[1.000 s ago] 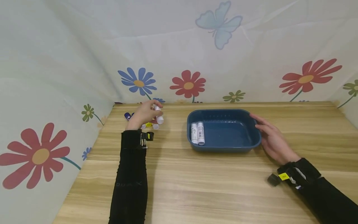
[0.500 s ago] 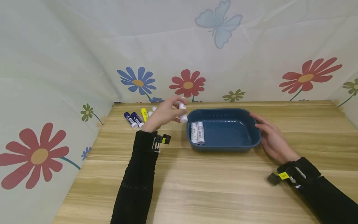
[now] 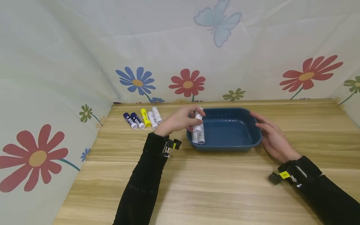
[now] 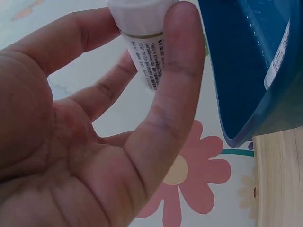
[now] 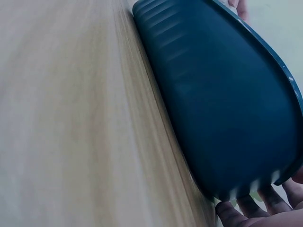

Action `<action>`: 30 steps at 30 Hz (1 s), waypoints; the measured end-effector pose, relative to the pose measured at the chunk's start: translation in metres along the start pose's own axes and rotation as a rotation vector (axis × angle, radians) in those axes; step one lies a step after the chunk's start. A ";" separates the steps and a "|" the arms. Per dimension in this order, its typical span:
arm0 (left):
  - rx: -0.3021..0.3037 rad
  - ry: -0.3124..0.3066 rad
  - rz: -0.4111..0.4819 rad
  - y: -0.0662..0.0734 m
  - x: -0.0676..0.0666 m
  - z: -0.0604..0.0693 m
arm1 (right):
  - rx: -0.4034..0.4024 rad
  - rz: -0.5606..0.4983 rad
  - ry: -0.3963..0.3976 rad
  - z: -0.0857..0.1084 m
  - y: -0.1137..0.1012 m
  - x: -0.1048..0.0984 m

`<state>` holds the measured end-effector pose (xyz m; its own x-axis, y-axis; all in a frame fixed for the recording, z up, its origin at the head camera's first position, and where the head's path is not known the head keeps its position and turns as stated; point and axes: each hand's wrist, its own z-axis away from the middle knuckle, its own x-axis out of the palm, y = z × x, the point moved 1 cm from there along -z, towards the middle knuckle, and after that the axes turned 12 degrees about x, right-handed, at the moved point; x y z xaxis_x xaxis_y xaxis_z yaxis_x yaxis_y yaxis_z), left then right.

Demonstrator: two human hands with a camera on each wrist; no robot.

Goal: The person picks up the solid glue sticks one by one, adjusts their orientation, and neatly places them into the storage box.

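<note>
My left hand (image 3: 181,121) pinches a white glue stick (image 3: 197,124) between thumb and fingers, over the left end of a blue plastic basket (image 3: 227,147). In the left wrist view, the glue stick's white end (image 4: 142,16) and printed label show between the fingers. Below it, two white glue sticks (image 3: 201,138) lie side by side in the basket, partly hidden by the held one. My right hand (image 3: 277,142) rests against the basket's right end with its fingers extended; in the right wrist view, several fingertips (image 5: 227,210) touch the outer wall.
Left of the basket, two dark blue glue sticks (image 3: 130,121), a yellow one (image 3: 145,117) and two white ones (image 3: 156,115) lie in a row on the wooden table (image 3: 213,187). A flower-printed cloth (image 3: 157,47) stands behind and at the sides.
My left hand has carried the white glue stick rightward from the row on the table to over the basket's left end. The row is now uncovered. My right hand stays at the basket.
</note>
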<state>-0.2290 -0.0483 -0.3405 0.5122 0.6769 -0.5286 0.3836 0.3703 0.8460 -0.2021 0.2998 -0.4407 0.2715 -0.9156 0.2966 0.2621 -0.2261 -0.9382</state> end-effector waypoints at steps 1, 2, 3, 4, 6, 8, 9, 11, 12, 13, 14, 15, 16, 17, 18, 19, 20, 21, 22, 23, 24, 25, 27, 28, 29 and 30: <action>-0.001 -0.014 0.002 -0.001 0.002 -0.001 | 0.002 0.001 0.004 0.001 0.000 0.000; -0.005 -0.029 0.006 -0.002 0.004 -0.001 | 0.005 0.005 0.005 0.001 0.000 0.000; -0.013 -0.043 0.012 -0.004 0.006 -0.002 | 0.011 0.008 0.003 0.001 0.000 0.001; -0.022 -0.055 0.021 -0.005 0.008 -0.003 | 0.017 0.011 0.001 0.000 0.001 0.001; -0.039 -0.079 0.026 -0.007 0.012 -0.005 | 0.025 0.013 -0.004 -0.002 0.001 0.003; -0.057 -0.091 0.024 -0.007 0.015 -0.008 | 0.024 0.011 -0.009 -0.004 0.002 0.003; -0.064 -0.095 0.022 -0.006 0.016 -0.010 | 0.018 0.007 -0.008 -0.005 0.002 0.003; -0.076 -0.108 0.015 -0.004 0.018 -0.015 | 0.005 0.001 -0.001 -0.005 0.002 0.002; -0.084 -0.115 0.017 -0.002 0.019 -0.017 | 0.000 -0.001 0.002 -0.004 0.002 0.001; -0.090 -0.123 0.021 -0.001 0.020 -0.019 | -0.002 -0.002 0.007 -0.003 0.002 0.000; -0.099 -0.132 0.029 0.000 0.020 -0.021 | -0.002 -0.003 0.010 -0.002 0.001 -0.001; -0.106 -0.139 0.040 0.001 0.020 -0.022 | 0.000 -0.002 0.013 -0.001 0.001 -0.001; -0.113 -0.143 0.046 0.002 0.020 -0.023 | 0.002 0.000 0.015 -0.001 0.001 -0.001; -0.116 -0.145 0.049 0.003 0.019 -0.024 | 0.004 -0.001 0.016 -0.001 0.000 -0.001; -0.117 -0.148 0.047 0.004 0.018 -0.025 | 0.005 0.000 0.018 -0.001 0.000 -0.001; -0.119 -0.149 0.047 0.005 0.018 -0.026 | 0.007 0.000 0.019 0.000 0.000 -0.001; -0.120 -0.152 0.044 0.007 0.017 -0.028 | 0.009 0.001 0.021 0.000 -0.001 -0.001; -0.119 -0.155 0.036 0.008 0.017 -0.029 | 0.011 0.004 0.023 0.000 -0.001 -0.001; -0.118 -0.160 0.020 0.009 0.018 -0.031 | 0.011 0.004 0.024 0.000 -0.001 -0.001; -0.116 -0.166 0.002 0.010 0.018 -0.033 | 0.012 0.003 0.025 0.000 -0.002 -0.001; -0.118 -0.173 -0.013 0.011 0.019 -0.034 | 0.013 0.003 0.027 0.000 -0.002 -0.001; -0.122 -0.177 -0.027 0.013 0.020 -0.036 | 0.014 0.007 0.030 0.000 -0.002 -0.001; -0.138 -0.189 -0.063 0.015 0.022 -0.039 | 0.017 0.011 0.031 0.000 -0.002 0.000; -0.149 -0.195 -0.077 0.016 0.024 -0.041 | 0.018 0.014 0.031 0.000 -0.002 0.000; -0.161 -0.201 -0.086 0.018 0.025 -0.042 | 0.021 0.017 0.032 0.000 -0.002 0.000; -0.171 -0.209 -0.101 0.019 0.027 -0.043 | 0.023 0.019 0.033 0.000 -0.002 0.000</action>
<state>-0.2414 0.0040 -0.3357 0.6321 0.4922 -0.5985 0.3148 0.5427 0.7787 -0.2028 0.3006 -0.4386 0.2462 -0.9302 0.2721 0.2787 -0.2009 -0.9391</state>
